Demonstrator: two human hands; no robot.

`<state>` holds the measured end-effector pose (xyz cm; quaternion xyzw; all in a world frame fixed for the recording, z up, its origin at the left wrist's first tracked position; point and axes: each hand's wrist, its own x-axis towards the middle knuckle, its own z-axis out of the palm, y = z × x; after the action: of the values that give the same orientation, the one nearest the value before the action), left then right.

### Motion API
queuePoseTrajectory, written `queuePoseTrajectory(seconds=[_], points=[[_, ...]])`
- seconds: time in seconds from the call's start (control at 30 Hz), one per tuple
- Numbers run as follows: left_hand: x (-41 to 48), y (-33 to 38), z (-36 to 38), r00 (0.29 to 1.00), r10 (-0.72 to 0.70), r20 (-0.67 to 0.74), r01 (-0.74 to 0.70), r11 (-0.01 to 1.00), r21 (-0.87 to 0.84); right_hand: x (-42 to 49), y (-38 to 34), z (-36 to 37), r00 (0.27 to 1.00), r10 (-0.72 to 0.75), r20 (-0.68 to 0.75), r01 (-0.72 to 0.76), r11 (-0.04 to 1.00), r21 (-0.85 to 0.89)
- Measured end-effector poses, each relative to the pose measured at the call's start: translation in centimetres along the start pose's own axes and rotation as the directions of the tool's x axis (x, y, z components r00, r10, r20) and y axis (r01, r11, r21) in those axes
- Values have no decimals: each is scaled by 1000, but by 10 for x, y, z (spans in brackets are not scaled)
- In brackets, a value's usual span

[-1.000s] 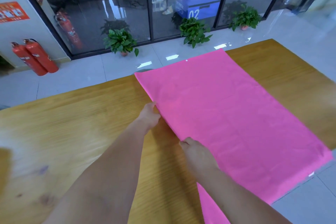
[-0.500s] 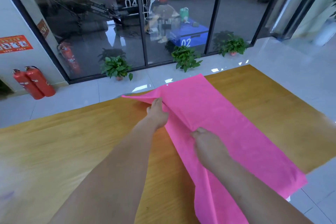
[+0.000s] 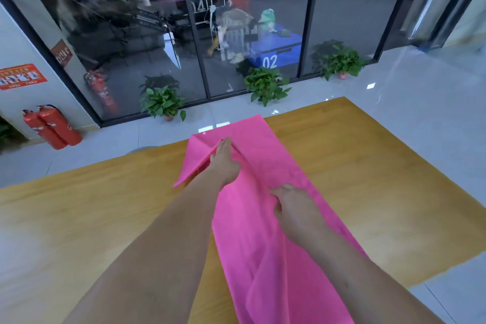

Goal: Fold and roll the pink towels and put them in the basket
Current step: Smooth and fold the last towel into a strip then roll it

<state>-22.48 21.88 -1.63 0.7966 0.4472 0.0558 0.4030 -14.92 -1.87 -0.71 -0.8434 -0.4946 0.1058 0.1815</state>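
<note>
The pink towel lies on the wooden table as a long strip. It runs from the table's far edge towards me, and its near end drops out of view at the bottom of the picture. My left hand is out near the far end, fingers closed on the towel's left edge. It holds that edge up off the wood, so a slanted flap stands there with its loose corner pointing down to the left. My right hand is nearer to me, about the middle of the strip, its fingers curled into the cloth and gripping a bunch of it. Creases run between my two hands, and the cloth below my right wrist is rumpled into a soft ridge rather than lying flat.

Both forearms reach out over the table, the left crossing bare wood, the right lying above the towel.

Beyond the table is a pale tiled floor and a dark glass wall. Three potted plants stand along its foot — one to the left, one in the middle, one to the right. Two red fire extinguishers stand against the wall at far left.
</note>
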Motion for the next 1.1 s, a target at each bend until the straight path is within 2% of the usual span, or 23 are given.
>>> queuePoseTrajectory(seconds=[0.3, 0.43, 0.53, 0.63, 0.77, 1.1], points=[[29, 73, 67, 999, 41, 29, -44, 996, 82, 26, 102, -19, 998, 53, 32, -56, 995, 85], [57, 91, 95, 994, 53, 92, -63, 993, 103, 44, 142, -20, 993, 94, 65, -101, 989, 112], [63, 92, 129, 973, 110, 202, -152, 967, 205, 52, 180, -3, 972, 165, 168, -179, 981, 76], [48, 69, 171, 947, 111, 302, -210, 925, 318, 36, 206, 20, 921, 241, 307, -261, 965, 27], [12, 40, 198, 924, 114, 366, -257, 892, 371, 9, 217, 34, 887, 321, 332, -351, 936, 33], [-88, 4, 189, 889, 182, 420, -368, 830, 419, -68, 182, 39, 873, 387, 295, -390, 919, -53]])
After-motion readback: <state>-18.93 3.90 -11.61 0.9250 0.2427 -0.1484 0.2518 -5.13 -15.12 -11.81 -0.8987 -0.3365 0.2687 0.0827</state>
